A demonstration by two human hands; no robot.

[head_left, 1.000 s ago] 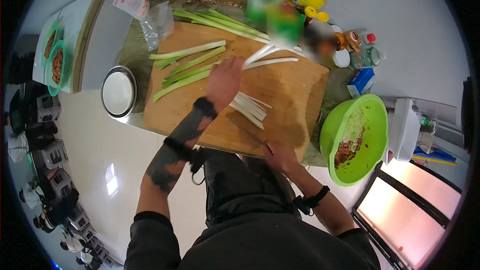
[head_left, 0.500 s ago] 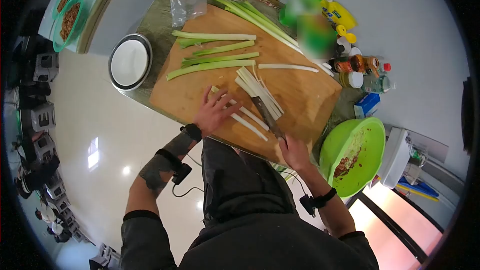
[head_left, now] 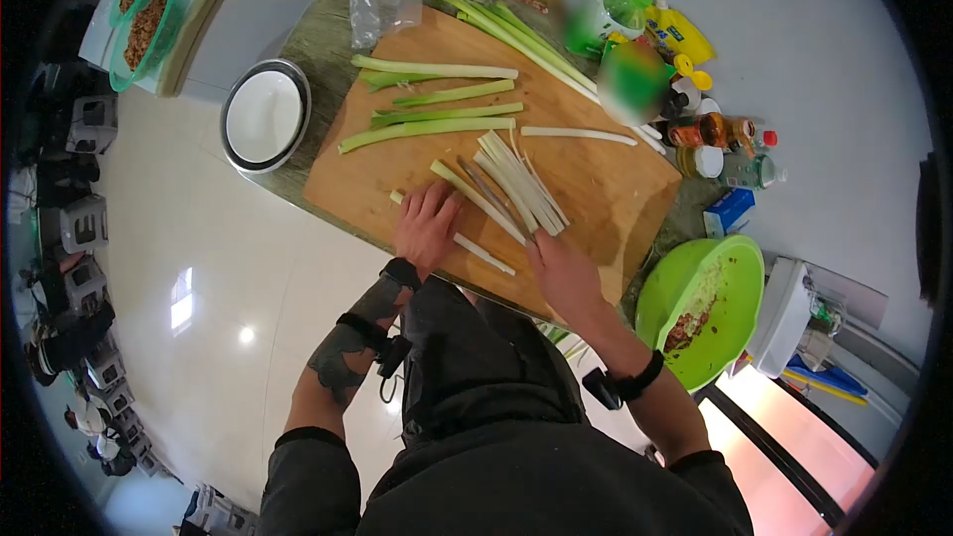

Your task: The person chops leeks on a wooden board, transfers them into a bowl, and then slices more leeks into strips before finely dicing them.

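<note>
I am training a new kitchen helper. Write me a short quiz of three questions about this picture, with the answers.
1. True or false: the green bowl stands on the cutting board.
2. The right hand holds: A) a bottle B) the knife C) a spoon.
3. Fill in: the white dish lies on the person's ____ side of the board.
Key: 1 false; 2 B; 3 left.

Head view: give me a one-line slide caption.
Left hand touches leek strips on a wooden cutting board; right hand holds a knife among them.
</note>
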